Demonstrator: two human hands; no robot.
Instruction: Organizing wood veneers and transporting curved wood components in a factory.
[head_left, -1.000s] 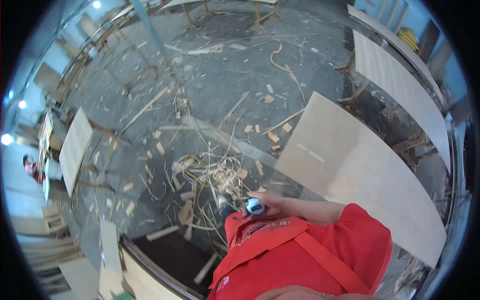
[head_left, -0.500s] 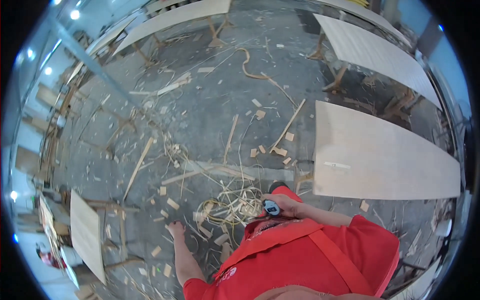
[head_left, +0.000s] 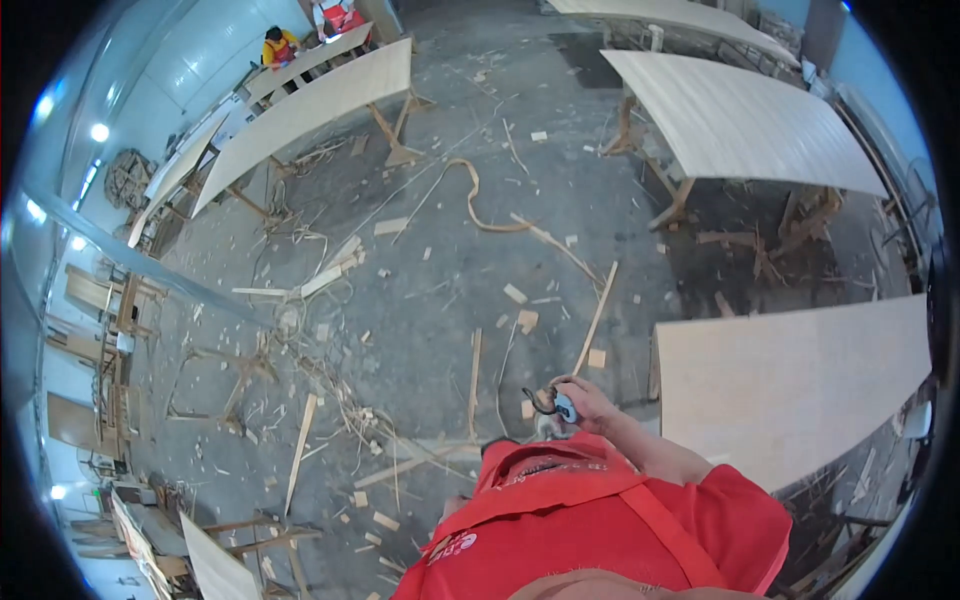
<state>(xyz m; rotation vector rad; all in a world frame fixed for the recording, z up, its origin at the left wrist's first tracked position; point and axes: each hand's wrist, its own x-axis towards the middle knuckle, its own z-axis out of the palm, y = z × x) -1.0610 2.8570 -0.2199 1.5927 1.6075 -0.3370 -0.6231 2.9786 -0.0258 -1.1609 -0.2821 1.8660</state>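
My right hand (head_left: 590, 402) is raised in front of my chest and is closed around a small tool (head_left: 556, 403) with a blue body and a dark curved hook. The hand hangs above the grey concrete floor (head_left: 440, 290), close to the left edge of a pale wooden sheet (head_left: 790, 380) on trestles. Only a sliver of my left hand (head_left: 452, 506) shows, low beside my red shirt (head_left: 600, 520), and its fingers are hidden. Thin wood strips and offcuts (head_left: 380, 430) lie scattered on the floor just ahead of me.
More pale sheets rest on wooden trestles at the far right (head_left: 740, 110) and far left (head_left: 310, 105). Two people in red and yellow (head_left: 275, 45) work at the back. A long curled strip (head_left: 480, 200) lies mid-floor. Stacked boards and frames (head_left: 200, 540) stand at the lower left.
The view has swung so the floor and sheets shifted across the picture. My right hand still holds the tool at chest height. My left hand has dropped behind my shirt.
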